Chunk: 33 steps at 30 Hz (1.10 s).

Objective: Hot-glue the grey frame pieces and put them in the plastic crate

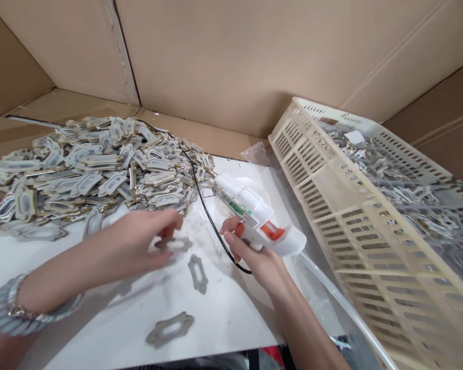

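My right hand (260, 259) is wrapped round the handle of a white hot glue gun (250, 203) with orange parts, its nozzle toward the pile and a long clear glue stick (343, 303) running out of its back. My left hand (146, 239), slightly blurred, has its fingers closed on the left end of a small grey frame plate (183, 243) just over the white table. Close by lie two more grey plates with long openings, one upright in view (198, 274) and one nearer the front edge (170, 329).
A large heap of similar plates (81, 177) covers the back left. On the right stands a cream plastic crate (343, 205) holding bagged metal-looking parts (401, 195). A black cord (206, 208) crosses the table beside the glue gun. Cardboard walls (216, 67) enclose the back.
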Tool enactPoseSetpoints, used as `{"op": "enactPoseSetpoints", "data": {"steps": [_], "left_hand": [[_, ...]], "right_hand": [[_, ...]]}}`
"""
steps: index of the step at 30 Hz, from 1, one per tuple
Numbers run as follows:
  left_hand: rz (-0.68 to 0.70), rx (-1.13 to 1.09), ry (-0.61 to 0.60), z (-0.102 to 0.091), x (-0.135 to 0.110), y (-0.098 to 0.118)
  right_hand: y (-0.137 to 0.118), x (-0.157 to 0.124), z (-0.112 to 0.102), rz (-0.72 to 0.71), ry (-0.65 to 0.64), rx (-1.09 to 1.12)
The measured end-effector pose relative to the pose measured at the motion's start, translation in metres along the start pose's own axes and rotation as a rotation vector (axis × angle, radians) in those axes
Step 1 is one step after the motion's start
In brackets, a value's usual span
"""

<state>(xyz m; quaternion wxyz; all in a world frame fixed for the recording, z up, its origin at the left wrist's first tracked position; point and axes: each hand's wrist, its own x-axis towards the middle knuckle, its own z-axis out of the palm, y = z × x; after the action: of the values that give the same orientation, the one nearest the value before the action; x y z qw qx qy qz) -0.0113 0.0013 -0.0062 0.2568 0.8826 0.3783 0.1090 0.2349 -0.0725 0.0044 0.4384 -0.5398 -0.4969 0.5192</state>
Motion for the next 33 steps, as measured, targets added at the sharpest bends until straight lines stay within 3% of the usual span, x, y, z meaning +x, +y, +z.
{"op": "enactPoseSetpoints", "data": {"steps": [5,8,13,21,28,33], "left_hand": [[0.121,0.173,0.632,-0.017,0.004,-0.009],[0.109,0.319,0.811,-0.018,0.001,-0.004],[0.138,0.316,0.828,-0.022,-0.006,0.007],[0.092,0.323,0.831,-0.025,-0.011,0.017],[0.175,0.326,0.79,-0.024,-0.014,0.014],[0.143,0.314,0.823,-0.025,-0.014,0.014]], "right_hand": [[0.003,-0.001,-0.002,-0.048,-0.063,-0.033],[0.002,-0.002,-0.001,-0.064,-0.087,-0.1],[0.001,-0.001,0.003,-0.154,-0.093,-0.228],[0.009,0.001,0.005,-0.153,-0.104,-0.243],[0.011,0.002,0.007,-0.154,-0.087,-0.253],[0.014,0.002,0.006,-0.172,-0.082,-0.247]]}}
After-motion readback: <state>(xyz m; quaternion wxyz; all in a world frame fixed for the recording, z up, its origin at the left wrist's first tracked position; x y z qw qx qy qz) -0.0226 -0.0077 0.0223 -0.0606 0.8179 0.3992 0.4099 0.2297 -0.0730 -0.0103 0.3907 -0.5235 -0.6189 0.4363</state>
